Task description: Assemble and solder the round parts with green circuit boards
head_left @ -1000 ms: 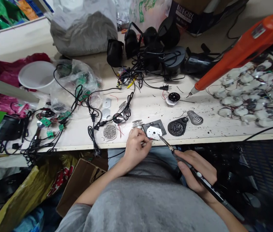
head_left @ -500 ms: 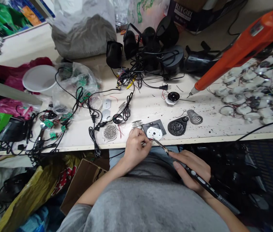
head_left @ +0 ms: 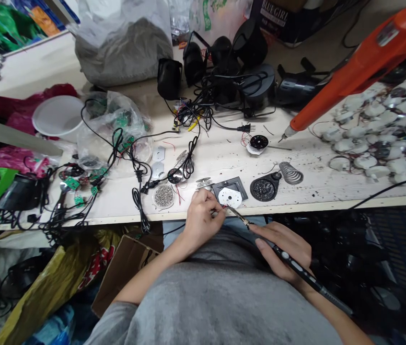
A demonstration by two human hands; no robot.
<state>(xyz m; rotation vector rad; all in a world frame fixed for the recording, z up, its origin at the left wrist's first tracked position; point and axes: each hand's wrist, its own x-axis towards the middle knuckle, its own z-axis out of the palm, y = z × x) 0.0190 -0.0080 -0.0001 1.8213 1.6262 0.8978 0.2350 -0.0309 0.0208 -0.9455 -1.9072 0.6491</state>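
Note:
At the table's front edge, my left hand [head_left: 204, 215] is closed in a pinch, with a bit of thin red wire [head_left: 224, 206] showing at its fingertips. Beside them lies a white octagonal plate [head_left: 229, 197] with a hole in its centre, resting on a dark square frame [head_left: 240, 184]. My right hand [head_left: 285, 249] grips a black soldering iron [head_left: 292, 265] like a pen. Its tip meets the wire by the plate's near edge. What else the left fingers hold is hidden.
A soldering iron stand with a coil [head_left: 291, 173] lies right of the frame. A dish of small metal parts [head_left: 164, 195] stands left. An orange electric screwdriver [head_left: 346, 76] hangs at the right over the table, near many white motor-like parts [head_left: 371, 143]. Black cables [head_left: 203, 108] tangle behind.
The soldering iron and my right hand have shifted very slightly to the left. My left hand keeps its pinch at the plate's edge.

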